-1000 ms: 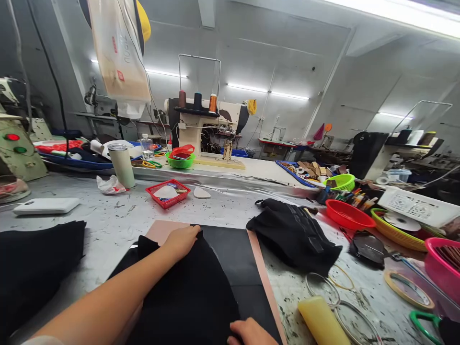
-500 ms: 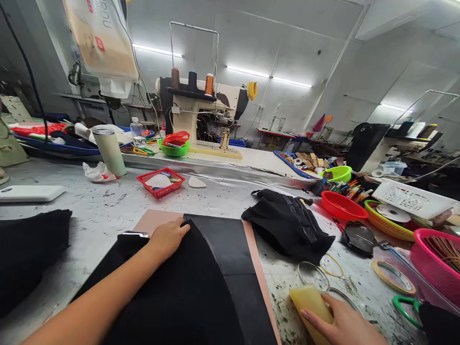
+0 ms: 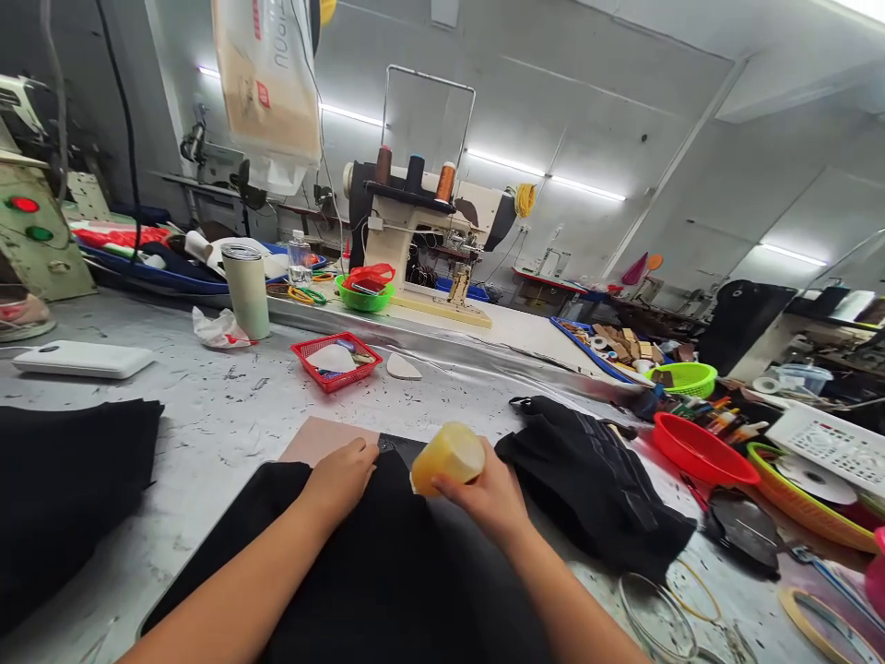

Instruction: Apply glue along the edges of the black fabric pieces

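Note:
My left hand [image 3: 344, 480] is closed on the far edge of a piece of black fabric [image 3: 359, 581], its fingertips pinched near the top corner. Under the fabric lies a black sheet [image 3: 405, 445], on a pinkish-tan board [image 3: 322, 433]. My right hand [image 3: 494, 493] grips a translucent yellow bottle [image 3: 449, 456], tilted over the fabric's right edge. Its broad pale end faces up and right, and its narrow end points down and left. Whether that end touches the fabric, I cannot tell.
Right of the board lies a bundled black fabric piece [image 3: 595, 470], with clear rings [image 3: 656, 613] and tape [image 3: 822, 627] nearby. A red basket [image 3: 336, 383], tumbler [image 3: 247, 290] and white power bank [image 3: 83, 360] stand behind. Black cloth [image 3: 69, 489] lies left; a sewing machine [image 3: 429, 240] stands beyond.
My right hand has brought the yellow bottle from the table at the right up and left over the black fabric, and tilted it. My left hand still holds the fabric's edge. The view has shifted.

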Demonstrator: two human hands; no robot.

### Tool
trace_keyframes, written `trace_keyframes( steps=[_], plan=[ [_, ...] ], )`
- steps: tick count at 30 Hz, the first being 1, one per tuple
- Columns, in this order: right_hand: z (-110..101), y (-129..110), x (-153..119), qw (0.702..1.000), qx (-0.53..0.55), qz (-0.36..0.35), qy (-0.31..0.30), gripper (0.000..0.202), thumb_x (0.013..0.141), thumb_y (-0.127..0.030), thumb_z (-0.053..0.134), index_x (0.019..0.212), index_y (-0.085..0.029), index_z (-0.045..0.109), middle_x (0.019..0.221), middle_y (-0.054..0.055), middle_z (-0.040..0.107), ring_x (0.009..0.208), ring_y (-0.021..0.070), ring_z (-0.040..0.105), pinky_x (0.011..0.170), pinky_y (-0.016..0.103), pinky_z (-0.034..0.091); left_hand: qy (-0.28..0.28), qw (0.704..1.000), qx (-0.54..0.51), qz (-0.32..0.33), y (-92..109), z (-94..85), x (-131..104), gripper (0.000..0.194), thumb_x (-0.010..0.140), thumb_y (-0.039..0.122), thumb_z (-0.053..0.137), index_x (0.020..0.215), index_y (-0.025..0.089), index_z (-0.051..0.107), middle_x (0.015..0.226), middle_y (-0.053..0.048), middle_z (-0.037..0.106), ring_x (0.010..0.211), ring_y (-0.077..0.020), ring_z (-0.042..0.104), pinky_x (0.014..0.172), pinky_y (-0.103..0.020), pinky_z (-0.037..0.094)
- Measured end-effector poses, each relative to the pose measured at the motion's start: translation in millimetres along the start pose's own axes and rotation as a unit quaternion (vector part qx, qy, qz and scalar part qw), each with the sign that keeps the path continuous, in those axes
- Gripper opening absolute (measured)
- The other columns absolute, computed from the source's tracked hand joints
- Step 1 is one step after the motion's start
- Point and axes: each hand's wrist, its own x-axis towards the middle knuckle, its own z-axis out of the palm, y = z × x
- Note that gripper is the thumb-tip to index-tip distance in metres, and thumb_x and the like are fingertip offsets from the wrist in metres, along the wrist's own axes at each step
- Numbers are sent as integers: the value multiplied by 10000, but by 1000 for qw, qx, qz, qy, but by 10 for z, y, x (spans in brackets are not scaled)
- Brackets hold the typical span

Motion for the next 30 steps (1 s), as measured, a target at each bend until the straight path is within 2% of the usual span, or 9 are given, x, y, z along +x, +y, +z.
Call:
trace_keyframes(
  steps=[4,17,21,27,30],
  plan=[
    [249,18,204,998,-44,2,-50,435,602,-354,699,941,-167,500,843,35,635,763,215,591,665,309,456,-3,1000,-13,-10,-29,11,-4,171,839,172,388,913,182,543,927,-65,598,840,-223,609,615,-300,424],
    [564,42,623,989,-125,4,-83,476,607,-380,704,981,-207,466,870,39,643,781,233,607,661,318,450,-9,996,-80,-32,-41,25,6,124,820,184,418,920,197,491,926,-60,612,849,-231,601,607,-305,396],
    [452,-5,543,984,-148,5,-95,454,608,-371,706,962,-201,478,860,42,642,786,240,602,652,314,437,-14,997,-75,-31,-38,15,6,129,825,193,417,932,196,489,940,-65,611,853,-228,602,604,-298,396],
    [111,-78,200,974,-200,35,-101,415,614,-344,712,943,-199,505,816,28,641,722,219,600,595,281,424,-6,999,-43,-21,-45,53,43,148,831,205,435,970,184,485,980,-82,604,875,-227,594,628,-300,406],
    [-20,-47,47,971,-212,22,-105,431,606,-358,721,948,-200,511,829,25,645,733,217,604,605,281,432,11,999,-32,-19,-46,78,67,135,831,218,440,954,190,489,980,-82,604,870,-222,591,626,-295,405]
  ],
)
